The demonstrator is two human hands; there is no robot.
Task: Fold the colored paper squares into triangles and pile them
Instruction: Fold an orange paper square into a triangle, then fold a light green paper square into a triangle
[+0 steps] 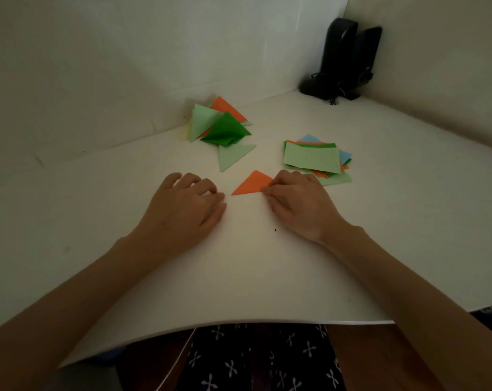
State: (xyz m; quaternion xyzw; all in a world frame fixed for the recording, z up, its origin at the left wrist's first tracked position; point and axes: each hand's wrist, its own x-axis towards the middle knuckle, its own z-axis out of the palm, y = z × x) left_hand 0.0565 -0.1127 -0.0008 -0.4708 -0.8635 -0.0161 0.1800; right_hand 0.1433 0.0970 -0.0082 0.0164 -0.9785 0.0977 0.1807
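Observation:
An orange folded triangle (250,184) lies flat on the white table (239,272), between my hands. My right hand (298,201) pinches its right corner with fingers and thumb. My left hand (187,204) rests on the table just left of the triangle, fingers loosely curled, holding nothing. Farther back left is a loose pile of folded triangles (219,122) in light green, dark green and orange, with one light green triangle (232,156) lying just in front of it. A stack of unfolded paper squares (314,159), light green on top, sits to the right behind my right hand.
Two black speakers (343,57) with a cable stand in the far right corner. White walls close off the table at the back and right. The table's near edge (239,324) curves above my lap.

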